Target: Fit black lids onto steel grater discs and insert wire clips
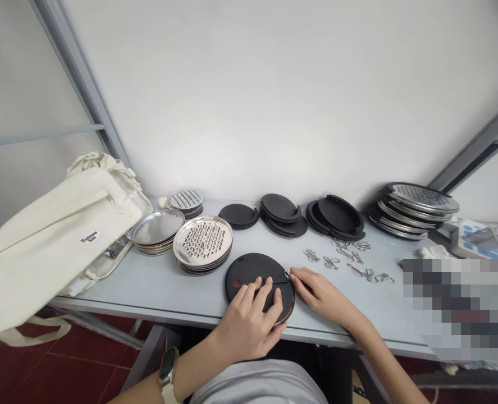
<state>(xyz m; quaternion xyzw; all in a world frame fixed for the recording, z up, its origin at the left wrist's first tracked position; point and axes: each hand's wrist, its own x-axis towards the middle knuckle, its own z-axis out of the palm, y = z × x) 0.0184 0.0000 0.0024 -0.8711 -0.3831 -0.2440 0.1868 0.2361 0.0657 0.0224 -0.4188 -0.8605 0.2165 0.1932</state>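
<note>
Pinching a clip (286, 274) at the rim of the disc (249, 265) near the bench's front edge (147, 309), the right hand (322, 293) appears to be fitting it while the left hand (252, 320) spreads across the disc, a job likely calling for steadiness next.

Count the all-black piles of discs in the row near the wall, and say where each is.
3: the left pile, the lowest; the middle pile; and the right pile. No other such pile shows, though one could be hidden.
</note>
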